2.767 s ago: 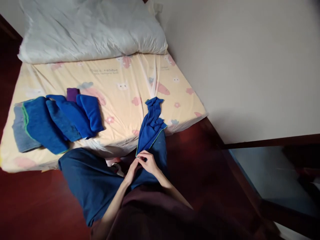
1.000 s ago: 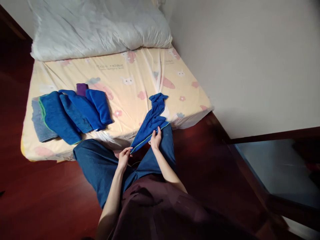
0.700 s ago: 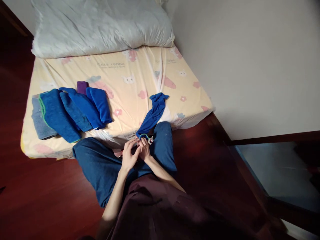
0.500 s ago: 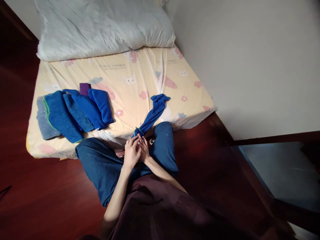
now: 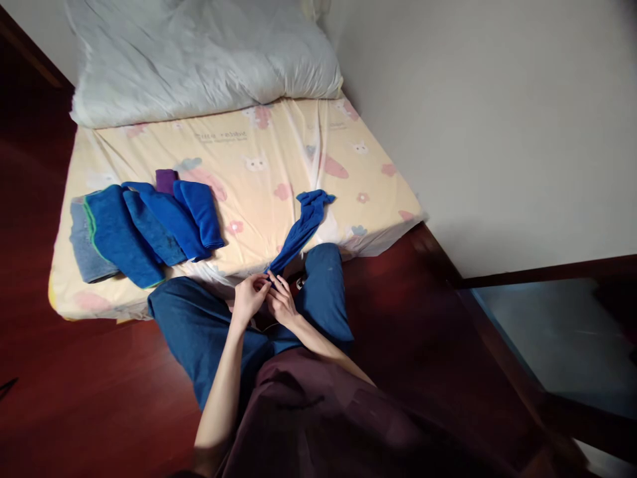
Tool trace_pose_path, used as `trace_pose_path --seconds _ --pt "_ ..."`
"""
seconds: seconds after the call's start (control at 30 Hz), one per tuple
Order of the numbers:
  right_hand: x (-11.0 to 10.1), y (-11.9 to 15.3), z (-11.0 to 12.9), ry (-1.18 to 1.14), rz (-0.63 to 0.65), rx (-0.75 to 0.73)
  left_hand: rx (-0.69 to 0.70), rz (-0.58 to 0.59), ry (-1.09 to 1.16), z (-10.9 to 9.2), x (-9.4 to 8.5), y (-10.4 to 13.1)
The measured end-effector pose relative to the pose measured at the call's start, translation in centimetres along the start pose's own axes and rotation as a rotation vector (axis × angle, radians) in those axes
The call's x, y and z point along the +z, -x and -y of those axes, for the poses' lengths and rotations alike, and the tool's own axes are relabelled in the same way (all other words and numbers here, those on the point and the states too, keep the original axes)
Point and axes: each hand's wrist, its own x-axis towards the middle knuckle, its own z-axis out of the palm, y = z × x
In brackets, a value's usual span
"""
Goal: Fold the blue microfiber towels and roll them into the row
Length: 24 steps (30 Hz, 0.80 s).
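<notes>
A long, bunched blue towel [image 5: 301,229] stretches from the bed's front edge toward my knees. Its near end runs down between my two hands, where the fingers hide most of it. My left hand [image 5: 249,299] is closed, with thumb and fingertips pinching that end. Close beside it, my right hand [image 5: 283,302] has its fingers bent over the same end. To the left lie folded cloths in a row: a blue towel with green edging [image 5: 122,232], a darker blue cloth [image 5: 154,229], brighter blue ones [image 5: 202,212], a grey-blue one [image 5: 89,245] and a purple one [image 5: 166,180].
The cloths rest on a bed [image 5: 239,172] with a yellow rabbit-print sheet. A pale quilt [image 5: 199,60] lies across its far end. A grey wall [image 5: 472,133] borders the right side, and dark red wooden flooring [image 5: 99,392] surrounds the bed. My legs flank the hands.
My hands have shifted slightly down and parted a little at the wrists. The green-edged near end of the towel, visible before, is now mostly covered by my fingers. The view has moved slightly.
</notes>
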Motion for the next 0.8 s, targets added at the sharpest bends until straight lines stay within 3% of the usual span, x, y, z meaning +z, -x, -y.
trace_pose_path --seconds 0.1,0.37,0.47,0.57,0.67,0.73,0.8 --pt "0.3 0.0 0.0 -0.025 -0.01 -0.058 0.005 0.046 -0.074 0.3 -0.9 0.4" --pt "0.6 0.0 1.0 -0.097 0.165 -0.152 -0.046 0.147 -0.213 2.0 -3.4 2.3" --pt "0.1 -0.1 2.2 -0.19 0.122 -0.107 0.1 0.084 -0.206 2.0 -4.0 3.1" --pt "-1.2 -0.6 3.5 -0.338 -0.036 0.063 0.307 -0.047 -0.191 1.3 -4.3 3.7" --pt "-3.1 -2.0 4.4 -0.448 -0.209 0.181 0.423 -0.124 -0.183 0.5 -4.6 4.1" --pt "-4.5 -3.3 4.3 -0.444 -0.228 0.223 0.458 -0.154 -0.152 0.0 -4.7 4.3" --pt "-5.8 -4.7 3.6 -0.403 -0.147 0.221 0.486 -0.172 -0.098 -0.3 -4.9 4.5"
